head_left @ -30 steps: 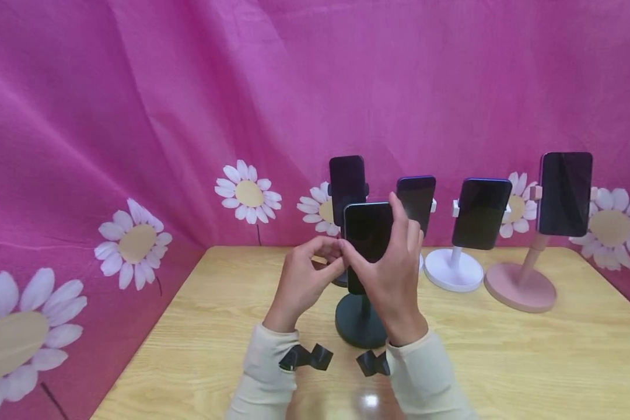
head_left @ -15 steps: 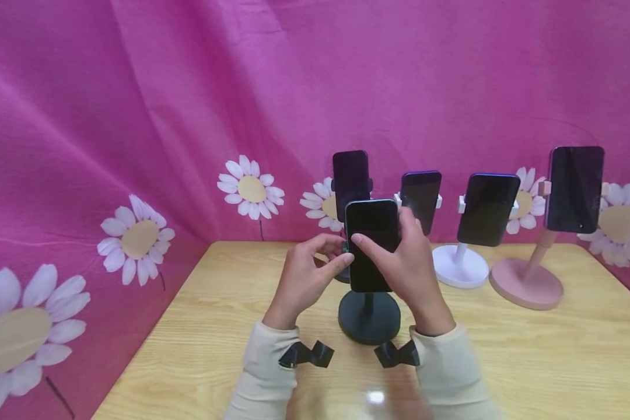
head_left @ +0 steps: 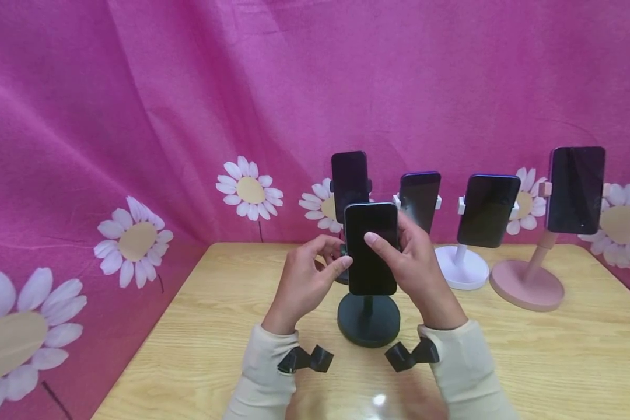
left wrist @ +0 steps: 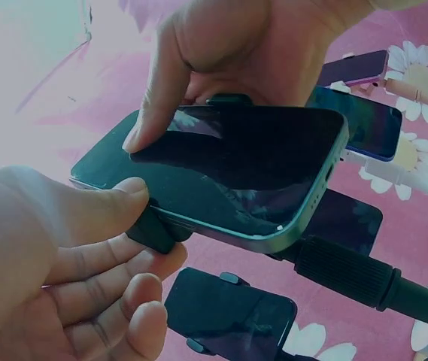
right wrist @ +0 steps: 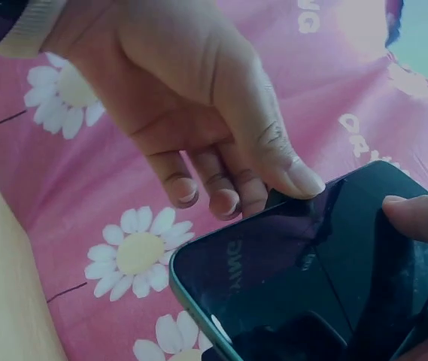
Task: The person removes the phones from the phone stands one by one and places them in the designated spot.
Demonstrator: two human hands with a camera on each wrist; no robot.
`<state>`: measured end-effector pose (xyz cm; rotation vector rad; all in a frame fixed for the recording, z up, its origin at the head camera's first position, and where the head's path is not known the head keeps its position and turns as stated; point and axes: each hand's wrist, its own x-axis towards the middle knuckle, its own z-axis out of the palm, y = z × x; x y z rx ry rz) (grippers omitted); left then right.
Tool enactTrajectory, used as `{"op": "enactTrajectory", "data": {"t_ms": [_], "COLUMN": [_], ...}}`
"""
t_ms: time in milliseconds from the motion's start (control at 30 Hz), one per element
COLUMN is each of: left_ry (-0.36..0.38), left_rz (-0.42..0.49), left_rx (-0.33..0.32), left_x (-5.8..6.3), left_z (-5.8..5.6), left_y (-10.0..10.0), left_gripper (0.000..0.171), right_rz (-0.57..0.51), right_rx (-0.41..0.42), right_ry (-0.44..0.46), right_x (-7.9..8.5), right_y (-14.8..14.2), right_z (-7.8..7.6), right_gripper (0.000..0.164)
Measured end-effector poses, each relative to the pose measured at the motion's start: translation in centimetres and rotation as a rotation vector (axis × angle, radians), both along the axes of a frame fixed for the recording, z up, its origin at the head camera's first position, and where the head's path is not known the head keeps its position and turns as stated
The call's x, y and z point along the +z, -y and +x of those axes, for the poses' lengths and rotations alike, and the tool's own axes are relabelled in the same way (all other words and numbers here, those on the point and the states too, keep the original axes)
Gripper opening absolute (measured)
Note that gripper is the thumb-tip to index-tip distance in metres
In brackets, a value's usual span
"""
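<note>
A black-screened smartphone (head_left: 373, 268) sits upright on a dark green phone stand (head_left: 368, 329) in front of me. My left hand (head_left: 301, 283) is at the phone's left edge, its thumb and fingers pinching the stand's side clamp (left wrist: 153, 228); the thumb tip overlaps the phone's rim. From the right side, my right hand (head_left: 422, 274) grips the phone, thumb laid on the screen and the other fingers behind it. The left wrist view shows the stand's ribbed pole (left wrist: 349, 271) below the phone. A second clamp shows at the far edge, by the right hand's palm.
Behind stand several more phones on stands: one dark (head_left: 349, 184), two white-clamped ones (head_left: 419, 198), (head_left: 488, 210) and a pink stand (head_left: 527, 286) at right. The wooden table (head_left: 189, 350) ends at a pink flowered cloth (head_left: 294, 87).
My right hand has slid right, its thumb moving from the phone's left edge to mid-screen and its forefinger dropping behind the phone. My left hand stays at the clamp.
</note>
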<state>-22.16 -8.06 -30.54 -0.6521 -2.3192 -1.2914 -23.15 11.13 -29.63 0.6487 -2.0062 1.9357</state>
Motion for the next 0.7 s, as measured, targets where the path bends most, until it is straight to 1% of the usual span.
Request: {"op": "enactTrajectory", "data": {"t_ms": [133, 233, 300, 367, 433, 600, 700], "left_ry": [-0.019, -0.017, -0.005, 0.008, 0.023, 0.032, 0.035], "left_rz": [-0.027, -0.045, -0.053, -0.054, -0.06, -0.069, -0.068], "left_rx": [-0.006, 0.034, 0.065, 0.08, 0.073, 0.051, 0.053], "left_x": [0.19, 0.35, 0.41, 0.46, 0.52, 0.61, 0.7], "left_z": [0.39, 0.68, 0.85, 0.93, 0.99, 0.98, 0.98], "left_y": [0.08, 0.33, 0.53, 0.67, 0.69, 0.55, 0.55], "left_gripper": [0.025, 0.024, 0.024, 0.024, 0.024, 0.023, 0.024], "right_rz": [0.059, 0.073, 0.065, 0.049, 0.045, 0.066, 0.07], "right_rx": [-0.024, -0.045, -0.047, -0.048, -0.039, -0.033, 0.004], "right_ry": [-0.033, -0.048, -0.048, -0.046, -0.04, -0.031, -0.02], "right_x": [0.14, 0.25, 0.3, 0.31, 0.3, 0.21, 0.24], "right_y": [-0.14, -0.18, -0.13, -0.06, 0.04, -0.08, -0.33], "right_z": [0.43, 0.7, 0.83, 0.89, 0.94, 0.85, 0.71], "right_gripper": [0.039, 0.038, 0.037, 0.037, 0.037, 0.038, 0.039]}}
